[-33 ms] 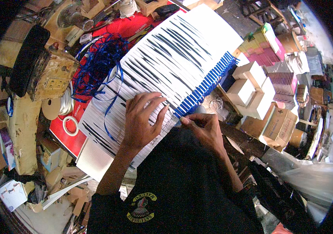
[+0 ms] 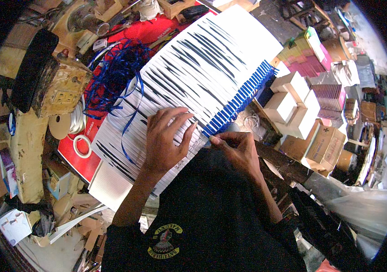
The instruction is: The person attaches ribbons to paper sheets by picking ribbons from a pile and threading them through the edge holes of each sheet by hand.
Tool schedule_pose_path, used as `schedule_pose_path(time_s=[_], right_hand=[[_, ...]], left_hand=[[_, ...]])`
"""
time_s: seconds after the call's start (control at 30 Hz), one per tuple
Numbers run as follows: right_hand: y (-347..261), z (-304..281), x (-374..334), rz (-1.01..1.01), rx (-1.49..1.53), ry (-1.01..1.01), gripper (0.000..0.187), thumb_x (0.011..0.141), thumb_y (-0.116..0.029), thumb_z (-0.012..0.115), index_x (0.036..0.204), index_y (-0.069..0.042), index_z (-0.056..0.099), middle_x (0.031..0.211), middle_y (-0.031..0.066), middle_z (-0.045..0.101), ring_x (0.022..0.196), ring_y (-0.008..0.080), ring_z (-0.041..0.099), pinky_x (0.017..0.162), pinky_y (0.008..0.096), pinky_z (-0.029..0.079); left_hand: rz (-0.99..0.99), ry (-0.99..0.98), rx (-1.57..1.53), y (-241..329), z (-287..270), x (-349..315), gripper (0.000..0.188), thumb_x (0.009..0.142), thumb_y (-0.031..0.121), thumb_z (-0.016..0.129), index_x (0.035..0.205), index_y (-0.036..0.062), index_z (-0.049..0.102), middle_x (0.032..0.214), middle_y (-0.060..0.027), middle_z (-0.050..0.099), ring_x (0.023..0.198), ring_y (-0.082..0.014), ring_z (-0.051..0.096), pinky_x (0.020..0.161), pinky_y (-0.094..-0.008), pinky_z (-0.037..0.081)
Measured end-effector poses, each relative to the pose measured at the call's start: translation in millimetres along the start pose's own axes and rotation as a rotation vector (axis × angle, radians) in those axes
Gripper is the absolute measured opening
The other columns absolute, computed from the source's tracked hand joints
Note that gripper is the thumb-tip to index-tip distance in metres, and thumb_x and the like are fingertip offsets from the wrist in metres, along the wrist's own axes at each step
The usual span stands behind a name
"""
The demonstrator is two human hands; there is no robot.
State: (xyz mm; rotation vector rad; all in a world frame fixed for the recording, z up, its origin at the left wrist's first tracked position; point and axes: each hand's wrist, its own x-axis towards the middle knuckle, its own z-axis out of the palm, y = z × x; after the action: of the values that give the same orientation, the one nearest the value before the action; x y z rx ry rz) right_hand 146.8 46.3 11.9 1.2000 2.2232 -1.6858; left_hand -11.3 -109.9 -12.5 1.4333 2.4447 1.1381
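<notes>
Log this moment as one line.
left hand: open, over white sheets | right hand: at blue strips' near end, grip unclear | blue tangle: left of white sheets

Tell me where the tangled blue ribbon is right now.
In the head view, the tangled blue ribbon lies left of centre on the red surface, beside the white strips, up and left of the left hand.

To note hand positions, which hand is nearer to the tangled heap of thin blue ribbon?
Left: the left hand lies below and right of the ribbon heap; the right hand lies farther right.
</notes>
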Motion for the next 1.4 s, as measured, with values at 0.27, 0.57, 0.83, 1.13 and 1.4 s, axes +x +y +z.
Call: schedule_pose_path(time_s=[0.27,0.57,0.83,1.13,1.4], right_hand=[[-4.0,0.4,3.2,0.051,0.027,-0.012,0.031,0.088,-0.032,0.080,0.094,-0.002,0.079,0.084,0.0115,0.077,0.075,0.0170,0.069,0.072,0.0339,0.054],[-13.2,5.3,-3.0,0.033,-0.025,0.045,0.036,0.089,-0.035,0.078,0.093,0.000,0.078,0.081,0.0111,0.076,0.069,0.0157,0.067,0.066,0.0328,0.053],[-24.2,5.3,-5.0,0.067,-0.001,0.063,0.035,0.090,-0.032,0.075,0.090,0.003,0.077,0.078,0.0127,0.075,0.066,0.0148,0.065,0.062,0.0336,0.052],[-10.1,3.1,-9.0,0.001,-0.150,0.099,0.035,0.088,-0.032,0.079,0.089,0.002,0.076,0.075,0.0157,0.074,0.062,0.0211,0.066,0.061,0.0374,0.053],[119.2,-40.3,-13.3,-0.005,-0.338,-0.138,0.045,0.084,-0.040,0.083,0.101,0.001,0.076,0.087,0.0150,0.076,0.076,0.0207,0.072,0.069,0.0384,0.057]], left_hand=[[-0.072,0.011,-0.027,7.1,3.3,3.8,0.035,0.081,0.026,0.082,0.109,0.0107,0.069,0.119,-0.0087,0.064,0.114,-0.0299,0.058,0.099,-0.0451,0.042],[-0.090,0.023,-0.025,4.3,7.7,3.3,0.045,0.074,0.031,0.088,0.108,0.0099,0.068,0.118,-0.0097,0.062,0.114,-0.0315,0.057,0.098,-0.0465,0.043],[-0.071,-0.004,-0.021,10.7,3.6,9.1,0.046,0.073,0.027,0.088,0.108,0.0078,0.066,0.117,-0.0119,0.061,0.113,-0.0332,0.056,0.098,-0.0470,0.043],[-0.068,-0.048,-0.045,12.4,3.2,7.9,0.047,0.075,0.026,0.085,0.112,0.0093,0.062,0.118,-0.0114,0.055,0.114,-0.0316,0.051,0.096,-0.0484,0.038],[-0.210,0.197,-0.151,-17.8,-73.5,-14.3,0.023,0.085,0.014,0.080,0.105,0.0064,0.071,0.099,-0.0089,0.073,0.089,-0.0202,0.068,0.077,-0.0321,0.051]])
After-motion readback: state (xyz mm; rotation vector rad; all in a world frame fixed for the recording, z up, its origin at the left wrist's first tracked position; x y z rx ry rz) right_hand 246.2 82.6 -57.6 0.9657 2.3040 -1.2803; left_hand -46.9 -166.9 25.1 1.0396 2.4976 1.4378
